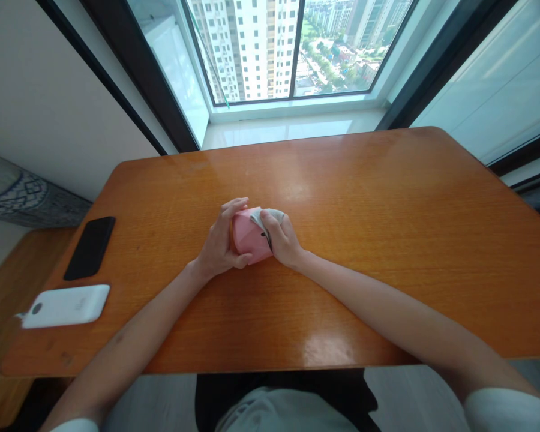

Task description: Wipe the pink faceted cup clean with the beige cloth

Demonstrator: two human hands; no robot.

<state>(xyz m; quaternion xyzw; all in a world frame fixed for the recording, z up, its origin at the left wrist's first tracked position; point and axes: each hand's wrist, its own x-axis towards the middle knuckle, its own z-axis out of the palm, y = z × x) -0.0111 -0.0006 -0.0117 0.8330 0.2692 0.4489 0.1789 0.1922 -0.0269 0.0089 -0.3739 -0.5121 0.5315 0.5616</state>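
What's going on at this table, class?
At a wooden table, a person's left hand grips a pink object, and the right hand presses a grey cloth against it. A black phone and a white device lie off to the left, apart from the hands.

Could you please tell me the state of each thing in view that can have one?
Left hand: curled around the pink object.
Right hand: closed over the grey cloth.
Pink object: tilted, held between the hands.
Grey cloth: lying over the pink object's right side.
Black smartphone: flat on the wooden table, dark.
White device: lying flat.
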